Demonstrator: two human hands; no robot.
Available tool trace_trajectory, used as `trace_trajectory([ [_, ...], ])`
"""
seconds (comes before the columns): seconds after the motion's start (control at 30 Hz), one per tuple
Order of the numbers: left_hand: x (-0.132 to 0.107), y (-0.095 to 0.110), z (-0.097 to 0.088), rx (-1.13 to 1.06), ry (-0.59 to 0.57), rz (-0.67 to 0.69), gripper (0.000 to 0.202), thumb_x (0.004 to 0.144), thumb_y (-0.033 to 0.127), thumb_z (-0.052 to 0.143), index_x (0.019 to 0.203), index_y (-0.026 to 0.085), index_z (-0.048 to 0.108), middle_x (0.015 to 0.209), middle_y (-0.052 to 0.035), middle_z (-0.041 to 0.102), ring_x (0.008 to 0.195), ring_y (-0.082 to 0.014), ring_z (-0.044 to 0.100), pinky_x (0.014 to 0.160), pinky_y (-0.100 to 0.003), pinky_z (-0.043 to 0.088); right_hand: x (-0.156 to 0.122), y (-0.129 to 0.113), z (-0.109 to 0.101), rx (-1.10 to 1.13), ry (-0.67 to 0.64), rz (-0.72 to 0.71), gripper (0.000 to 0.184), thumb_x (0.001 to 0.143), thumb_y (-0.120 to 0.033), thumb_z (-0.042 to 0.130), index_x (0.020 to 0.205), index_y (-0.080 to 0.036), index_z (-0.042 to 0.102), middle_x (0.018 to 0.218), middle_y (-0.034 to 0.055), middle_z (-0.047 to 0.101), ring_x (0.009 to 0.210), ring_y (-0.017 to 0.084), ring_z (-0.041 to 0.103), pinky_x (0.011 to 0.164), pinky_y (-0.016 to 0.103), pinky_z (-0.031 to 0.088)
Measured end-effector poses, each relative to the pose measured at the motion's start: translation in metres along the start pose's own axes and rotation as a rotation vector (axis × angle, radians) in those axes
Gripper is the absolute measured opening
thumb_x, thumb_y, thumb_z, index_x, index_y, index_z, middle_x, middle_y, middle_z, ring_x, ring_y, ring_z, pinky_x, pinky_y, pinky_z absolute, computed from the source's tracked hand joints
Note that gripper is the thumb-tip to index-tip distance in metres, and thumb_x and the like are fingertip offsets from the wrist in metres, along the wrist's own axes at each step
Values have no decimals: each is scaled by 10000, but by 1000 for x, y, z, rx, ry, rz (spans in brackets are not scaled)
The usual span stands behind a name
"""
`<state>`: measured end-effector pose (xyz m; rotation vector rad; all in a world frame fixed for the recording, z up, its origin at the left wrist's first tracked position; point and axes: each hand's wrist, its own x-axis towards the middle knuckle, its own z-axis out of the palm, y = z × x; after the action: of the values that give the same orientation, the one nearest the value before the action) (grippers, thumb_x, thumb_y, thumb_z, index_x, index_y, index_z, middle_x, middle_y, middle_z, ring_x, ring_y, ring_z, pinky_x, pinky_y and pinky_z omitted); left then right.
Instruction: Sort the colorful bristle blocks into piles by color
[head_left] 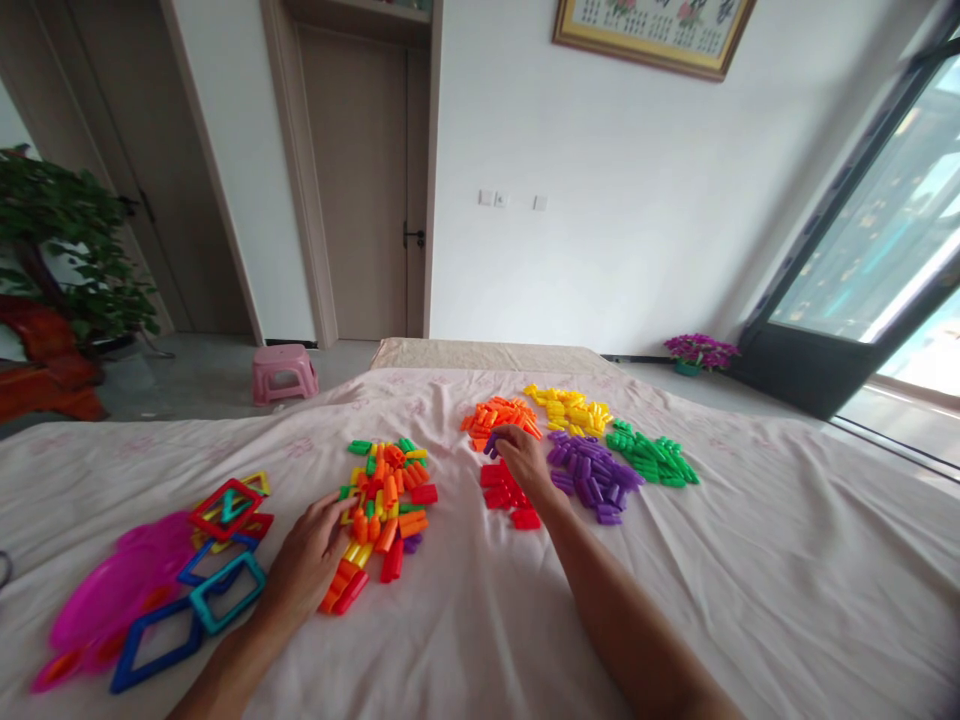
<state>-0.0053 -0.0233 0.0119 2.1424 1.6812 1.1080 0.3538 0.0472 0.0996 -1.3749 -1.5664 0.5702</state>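
Right hand [523, 458]: fingertips pinched on a small purple block [491, 443], held over the gap between the orange pile [504, 410] and the red pile [502, 486]. Left hand [309, 545]: fingers bent, fingertips at the left edge of the mixed pile [390, 488]; can't tell if it grips a piece there. Mixed pile is mostly orange, with red, yellow and green pieces, plus some purple at its near right edge.

Single-colour piles are all right of the mixed one. Orange is behind red. Purple pile [589, 470] sits right of the right hand, yellow pile [574, 412] behind it, green pile [651, 455] to its right. Everything lies on a pale, wrinkled cloth [465, 640].

Left of the left hand: magenta tray [105, 590], with a blue frame [163, 642], teal frame [229, 592] and red frame [225, 508] beside it, some overlapping. Pink stool [285, 372] on the floor beyond.
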Motion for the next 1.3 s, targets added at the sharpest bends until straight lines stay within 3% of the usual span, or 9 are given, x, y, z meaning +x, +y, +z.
trace_trajectory([
  [0.33, 0, 1, 0, -2, 13, 5, 386, 903, 351, 450, 1199, 209, 653, 1321, -107, 618, 1244, -255, 580, 1094, -456, 456, 11, 15, -59, -359, 104, 119, 327, 762, -219, 423, 741, -177, 747, 715, 30, 720, 702, 153, 645, 670, 217, 429],
  [0.5, -1, 0, 0, 16, 17, 26, 405, 902, 349, 435, 1218, 206, 645, 1307, -108, 622, 1246, -259, 579, 1092, -458, 459, 13, 23, -83, -485, 148, 188, 335, 803, -231, 432, 797, -189, 765, 732, 26, 717, 662, 151, 629, 623, 226, 404],
  [0.67, -1, -5, 3, 23, 12, 14, 415, 908, 365, 426, 1222, 199, 642, 1325, -117, 607, 1255, -263, 571, 1103, -467, 446, 11, 27, -108, -700, 282, 318, 347, 839, -264, 462, 981, -219, 775, 919, 79, 741, 868, 216, 664, 702, 269, 432],
  [0.8, 0, -7, 3, 16, -3, 6, 420, 914, 379, 425, 1231, 199, 634, 1340, -116, 594, 1262, -257, 564, 1111, -456, 438, 5, 32, -128, -774, 310, 441, 341, 863, -315, 475, 968, -208, 782, 1001, 137, 730, 928, 274, 672, 728, 325, 459],
  [0.9, 0, -5, 2, 16, -5, -2, 411, 911, 402, 439, 1211, 212, 646, 1325, -110, 603, 1251, -262, 571, 1101, -454, 448, 5, 34, -135, -768, 418, 429, 345, 855, -295, 493, 1057, -234, 766, 1147, 137, 695, 1008, 294, 656, 781, 362, 475],
  [0.97, 0, -4, 1, 14, -8, -5, 408, 912, 401, 437, 1209, 215, 647, 1322, -109, 605, 1244, -263, 574, 1097, -458, 450, 7, 29, -131, -698, 492, 340, 370, 842, -256, 498, 1119, -233, 743, 1216, 124, 672, 1041, 273, 643, 833, 361, 479],
  [1.03, -1, -2, 0, 11, -6, -7, 412, 911, 400, 433, 1205, 212, 651, 1318, -111, 609, 1240, -266, 577, 1096, -465, 451, 10, 19, -115, -528, 450, 214, 380, 829, -225, 494, 1126, -197, 730, 1177, 114, 694, 989, 232, 654, 846, 336, 492],
  [1.17, -1, 1, -2, 7, 9, -10, 422, 902, 401, 436, 1205, 206, 656, 1303, -110, 623, 1235, -265, 587, 1090, -456, 461, 2, -16, -52, -159, 3, -128, 307, 827, -242, 536, 1039, -157, 741, 991, 83, 743, 843, 190, 669, 771, 298, 524],
  [1.3, 0, 4, -3, 1, 6, 9, 408, 913, 393, 442, 1210, 211, 654, 1304, -103, 626, 1245, -252, 579, 1098, -440, 456, -33, -47, 17, -101, -428, -362, 207, 849, -247, 612, 1000, -207, 748, 921, 37, 737, 781, 156, 664, 709, 254, 509],
])
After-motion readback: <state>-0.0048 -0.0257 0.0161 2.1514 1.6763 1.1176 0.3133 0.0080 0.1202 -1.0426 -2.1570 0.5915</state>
